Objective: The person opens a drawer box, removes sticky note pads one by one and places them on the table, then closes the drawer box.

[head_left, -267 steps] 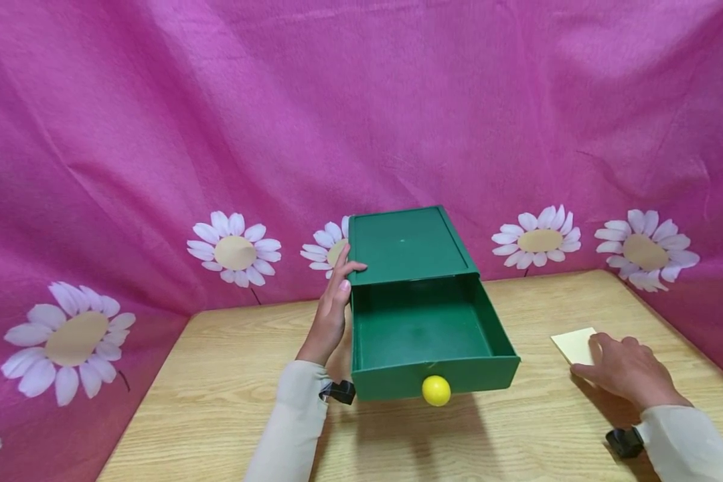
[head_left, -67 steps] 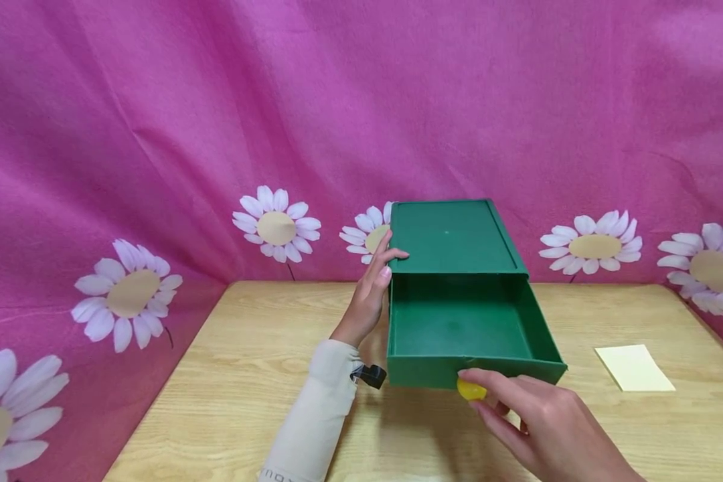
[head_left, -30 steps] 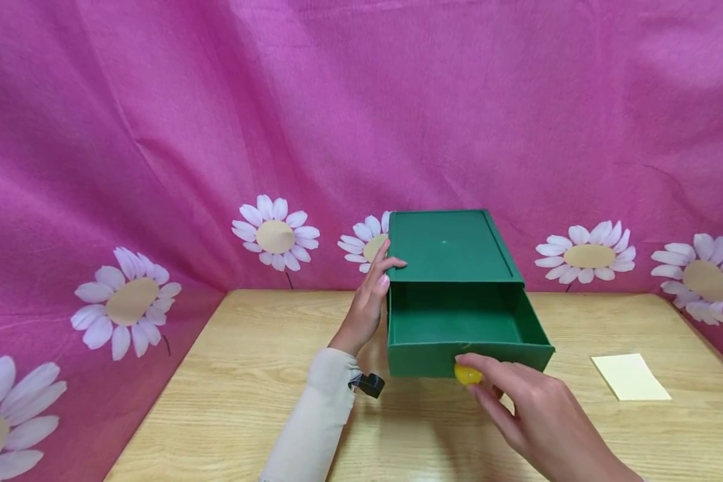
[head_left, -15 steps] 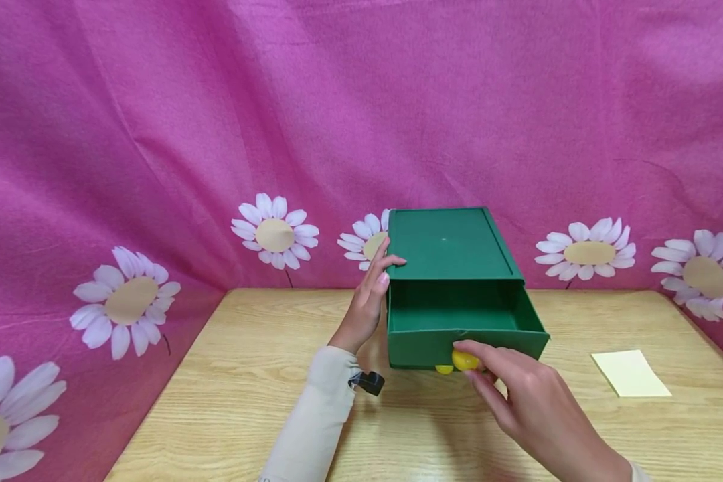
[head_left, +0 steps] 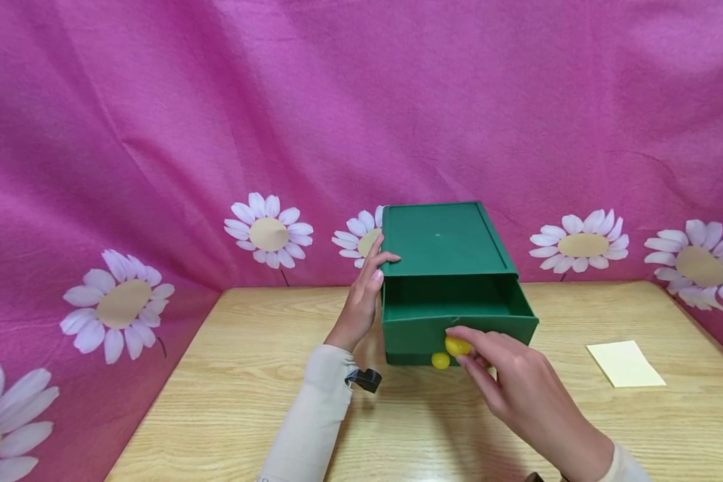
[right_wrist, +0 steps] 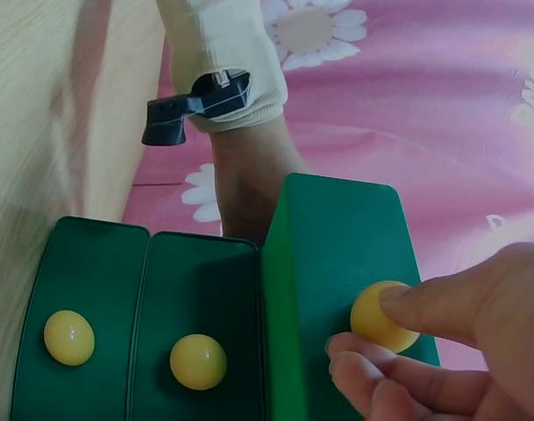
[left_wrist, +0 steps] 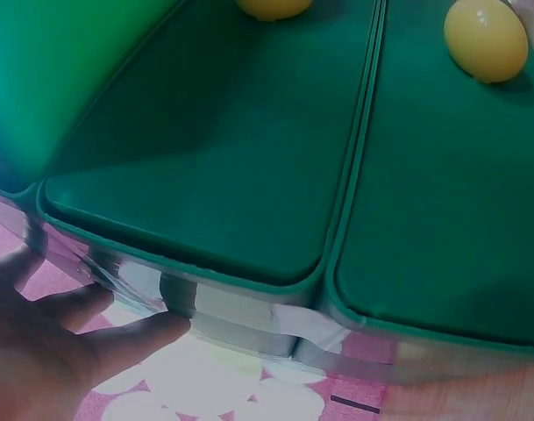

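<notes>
A green plastic drawer unit stands on the table, its top drawer partly pulled out; the visible inside shows no contents. My right hand pinches that drawer's round yellow knob between thumb and fingers, as the right wrist view also shows at the knob. My left hand rests against the unit's left side, one fingertip over the top edge. In the left wrist view, the left hand's fingers lie extended along the side. Two lower drawers, each with a yellow knob, appear shut.
A pad of pale yellow sticky notes lies on the wooden table to the right of the unit. A pink cloth with white daisies hangs behind and at the sides. Each wrist wears a black camera mount.
My right hand has gone from the sticky notes to the knob, and the top drawer has slid inward, uncovering a lower knob. My left hand stays against the unit.
</notes>
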`<action>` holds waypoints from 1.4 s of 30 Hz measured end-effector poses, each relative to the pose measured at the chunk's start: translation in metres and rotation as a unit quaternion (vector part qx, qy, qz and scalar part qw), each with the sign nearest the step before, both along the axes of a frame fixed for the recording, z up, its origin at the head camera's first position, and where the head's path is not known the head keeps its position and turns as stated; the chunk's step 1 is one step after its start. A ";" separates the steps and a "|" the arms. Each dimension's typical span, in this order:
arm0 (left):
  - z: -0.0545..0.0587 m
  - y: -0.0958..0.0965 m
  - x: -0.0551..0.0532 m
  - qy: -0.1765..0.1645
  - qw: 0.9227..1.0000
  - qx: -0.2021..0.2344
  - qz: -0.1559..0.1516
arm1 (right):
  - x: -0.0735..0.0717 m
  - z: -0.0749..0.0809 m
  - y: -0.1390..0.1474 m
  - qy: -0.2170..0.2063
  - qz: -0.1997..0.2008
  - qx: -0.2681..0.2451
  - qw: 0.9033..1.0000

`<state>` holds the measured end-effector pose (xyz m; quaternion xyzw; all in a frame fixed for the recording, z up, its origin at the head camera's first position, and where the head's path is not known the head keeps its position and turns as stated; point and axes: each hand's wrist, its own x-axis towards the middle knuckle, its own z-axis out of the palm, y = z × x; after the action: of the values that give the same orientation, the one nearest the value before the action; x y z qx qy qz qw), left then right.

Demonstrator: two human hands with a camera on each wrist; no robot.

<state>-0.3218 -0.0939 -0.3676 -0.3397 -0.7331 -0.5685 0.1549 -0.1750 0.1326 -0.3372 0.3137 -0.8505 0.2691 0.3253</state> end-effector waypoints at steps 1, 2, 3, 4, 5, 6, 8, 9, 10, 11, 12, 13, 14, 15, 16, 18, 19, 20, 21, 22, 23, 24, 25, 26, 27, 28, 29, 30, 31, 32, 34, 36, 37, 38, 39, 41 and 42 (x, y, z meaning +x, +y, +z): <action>0.000 0.000 0.000 -0.002 1.000 -0.001 0.002 | -0.001 0.000 0.000 -0.002 0.000 -0.001 1.000; 0.000 -0.001 0.000 -0.004 1.000 -0.002 0.004 | -0.002 0.000 -0.001 -0.002 0.001 -0.001 1.000; -0.001 -0.001 0.000 -0.006 1.000 -0.002 0.005 | -0.003 0.000 -0.001 -0.003 0.001 0.000 1.000; -0.001 -0.001 0.000 -0.006 1.000 -0.002 0.006 | -0.004 0.000 -0.001 -0.003 0.000 0.000 1.000; -0.001 -0.001 0.000 -0.008 1.000 -0.002 0.006 | -0.005 0.000 -0.001 -0.004 -0.001 -0.001 1.000; -0.002 -0.001 0.000 -0.008 1.000 -0.002 0.006 | -0.006 0.000 -0.001 -0.007 -0.001 -0.002 1.000; -0.002 -0.001 0.000 -0.009 1.000 -0.002 0.005 | -0.008 0.000 -0.002 -0.013 -0.004 -0.006 1.000; -0.002 -0.001 -0.001 -0.009 1.000 -0.003 0.005 | -0.009 0.000 -0.002 -0.017 -0.006 -0.009 1.000; -0.002 -0.001 -0.001 -0.009 1.000 -0.004 0.005 | -0.010 -0.001 -0.002 -0.020 -0.006 -0.012 1.000; -0.002 -0.001 -0.001 -0.009 1.000 -0.004 0.005 | -0.010 -0.001 -0.002 -0.022 -0.006 -0.015 1.000; -0.002 -0.001 -0.001 -0.009 1.000 -0.005 0.005 | -0.011 -0.001 -0.002 -0.024 -0.006 -0.017 1.000; -0.002 -0.001 -0.001 -0.009 1.000 -0.005 0.004 | -0.012 -0.001 -0.002 -0.023 -0.005 -0.019 1.000; -0.002 -0.001 -0.001 -0.010 1.000 -0.005 0.004 | -0.012 -0.001 -0.002 -0.022 -0.003 -0.019 1.000; -0.002 -0.001 -0.001 -0.011 1.000 -0.005 0.004 | -0.013 -0.001 -0.002 -0.020 -0.001 -0.021 1.000; -0.002 -0.001 -0.001 -0.010 1.000 -0.004 0.004 | -0.014 -0.001 -0.002 -0.018 0.001 -0.023 1.000; -0.002 -0.001 -0.001 -0.011 1.000 -0.003 0.003 | -0.015 -0.001 -0.003 -0.017 0.003 -0.024 1.000; -0.002 -0.001 -0.001 -0.011 1.000 -0.002 0.003 | -0.016 -0.001 -0.003 -0.017 0.004 -0.025 1.000; -0.001 -0.001 0.000 -0.010 1.000 -0.002 0.002 | -0.017 -0.001 -0.003 -0.018 0.003 -0.026 0.999; -0.002 -0.001 0.000 -0.008 1.000 -0.001 0.001 | -0.018 -0.001 -0.003 -0.020 0.001 -0.028 0.999; -0.001 -0.001 -0.001 -0.007 1.000 0.000 -0.001 | -0.019 -0.001 -0.003 -0.020 0.000 -0.028 0.999; -0.001 -0.001 0.000 -0.006 1.000 0.001 -0.002 | -0.020 -0.001 -0.003 -0.021 -0.001 -0.028 0.999; -0.001 -0.001 0.000 -0.006 1.000 0.002 -0.003 | -0.021 -0.001 -0.004 -0.023 -0.002 -0.029 0.999; -0.001 -0.001 0.000 -0.006 1.000 0.002 -0.004 | -0.022 0.000 -0.004 -0.025 -0.004 -0.031 0.999; -0.001 -0.001 0.000 -0.005 1.000 0.002 -0.003 | -0.023 0.000 -0.004 -0.026 -0.005 -0.031 0.999; -0.001 0.000 0.000 -0.007 1.000 0.002 -0.002 | -0.025 0.000 -0.005 -0.027 -0.005 -0.031 0.999; -0.001 0.000 0.000 -0.008 1.000 0.002 -0.001 | -0.026 0.000 -0.005 -0.027 -0.006 -0.032 0.999; -0.001 -0.001 0.000 -0.009 1.000 0.002 0.000 | -0.028 -0.001 -0.005 -0.029 -0.007 -0.032 0.999; -0.001 0.000 0.000 -0.010 1.000 0.002 0.000 | -0.029 -0.001 -0.006 -0.031 -0.009 -0.033 0.999; -0.002 0.000 -0.001 -0.011 1.000 0.003 0.001 | -0.031 -0.001 -0.006 -0.031 -0.010 -0.033 0.999; -0.002 0.000 -0.001 -0.011 1.000 0.004 0.001 | -0.032 -0.001 -0.006 -0.031 -0.010 -0.034 0.999; -0.003 0.000 -0.002 -0.010 1.000 0.005 0.000 | -0.035 -0.002 -0.006 -0.032 -0.012 -0.036 0.999; -0.003 0.000 -0.002 -0.010 1.000 0.005 0.001 | -0.037 -0.002 -0.006 -0.032 -0.012 -0.038 0.999; -0.003 0.000 -0.002 -0.010 1.000 0.005 0.001 | -0.038 -0.002 -0.006 -0.031 -0.012 -0.038 0.999; -0.002 0.000 -0.001 -0.010 1.000 0.006 0.001 | -0.039 -0.002 -0.006 -0.030 -0.012 -0.038 0.999; -0.001 0.000 0.000 -0.011 1.000 0.006 0.000 | -0.040 -0.002 -0.006 -0.029 -0.012 -0.038 0.999; 0.002 0.000 0.003 -0.012 1.000 0.009 -0.005 | -0.041 -0.002 -0.006 -0.029 -0.011 -0.038 0.999; 0.005 0.001 0.006 -0.013 1.000 0.010 -0.008 | -0.042 -0.002 -0.006 -0.029 -0.011 -0.038 0.999</action>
<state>-0.3154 -0.0931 -0.3626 -0.3365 -0.7264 -0.5818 0.1439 -0.2171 0.1266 -0.3394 0.2836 -0.8520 0.3066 0.3157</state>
